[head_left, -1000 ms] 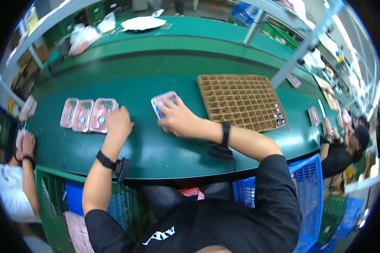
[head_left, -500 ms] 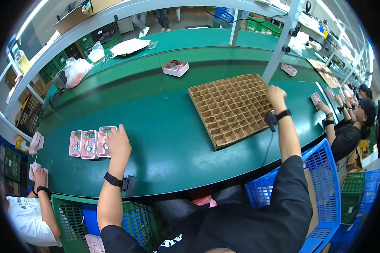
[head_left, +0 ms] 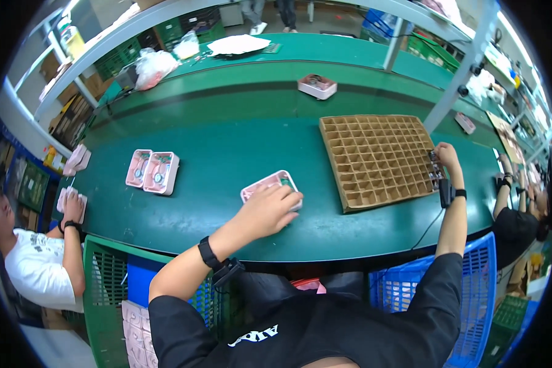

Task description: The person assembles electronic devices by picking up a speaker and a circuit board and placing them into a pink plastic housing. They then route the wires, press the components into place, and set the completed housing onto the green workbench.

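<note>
- Left hand (head_left: 262, 211), centre of frame: palm down, fingers slightly bent and touching the near edge of a pink tray (head_left: 276, 178); whether they pinch it cannot be told. The tray lies beneath and just beyond the fingers, its near side covered by them; a bit of green shows inside, the other contents hidden.
- Right hand (head_left: 448, 157), right of frame: fingers curled, tips at small dark parts (head_left: 434, 165) in the end cells of a brown divided carton (head_left: 333, 167). How far the fingers are closed, and whether one part is held, cannot be told; the parts are too small to make out.
- Black boxes, one at each wrist: left (head_left: 229, 272), right (head_left: 446, 194).
- Two pink trays (head_left: 173, 179), left of centre: side by side, well apart from the left hand, each with a round silvery piece.
- Green table (head_left: 208, 214): bears the above.
- Further pink tray (head_left: 316, 91), upper centre: dark contents unclear.
- Green crate (head_left: 95, 294), lower left, and blue crate (head_left: 481, 288), lower right: both partly covered by the wearer's arms.
- Co-worker in white (head_left: 43, 264), left edge: hand over a pink piece, mostly hidden.
- Co-worker in black (head_left: 514, 236), right edge: cut into by the dark rim.
</note>
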`<action>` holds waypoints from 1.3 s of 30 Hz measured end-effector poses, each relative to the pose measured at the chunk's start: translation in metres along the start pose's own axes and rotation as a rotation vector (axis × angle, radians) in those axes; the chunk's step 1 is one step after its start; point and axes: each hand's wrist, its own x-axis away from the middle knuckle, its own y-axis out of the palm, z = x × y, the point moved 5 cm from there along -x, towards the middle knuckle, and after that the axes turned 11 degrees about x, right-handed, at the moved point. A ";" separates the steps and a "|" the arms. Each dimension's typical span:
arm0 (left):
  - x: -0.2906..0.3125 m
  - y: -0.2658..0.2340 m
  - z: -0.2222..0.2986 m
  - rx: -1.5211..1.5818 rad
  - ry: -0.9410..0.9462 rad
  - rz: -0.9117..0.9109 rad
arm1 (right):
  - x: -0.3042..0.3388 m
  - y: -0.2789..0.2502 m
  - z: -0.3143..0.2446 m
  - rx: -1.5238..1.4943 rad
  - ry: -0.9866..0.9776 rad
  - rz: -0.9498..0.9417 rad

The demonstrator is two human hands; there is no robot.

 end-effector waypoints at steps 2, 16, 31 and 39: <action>-0.004 -0.010 0.008 0.050 0.102 0.086 | 0.011 -0.009 -0.020 -0.251 -0.004 -0.009; -0.002 -0.075 -0.005 0.191 0.078 0.279 | 0.287 0.140 -0.403 -1.125 -0.349 -1.131; 0.005 -0.071 0.011 0.097 0.111 0.249 | 0.317 0.167 -0.402 -1.456 -0.316 -1.314; 0.011 -0.069 0.021 0.314 -0.029 0.160 | 0.336 0.154 -0.402 -1.085 -0.633 -0.661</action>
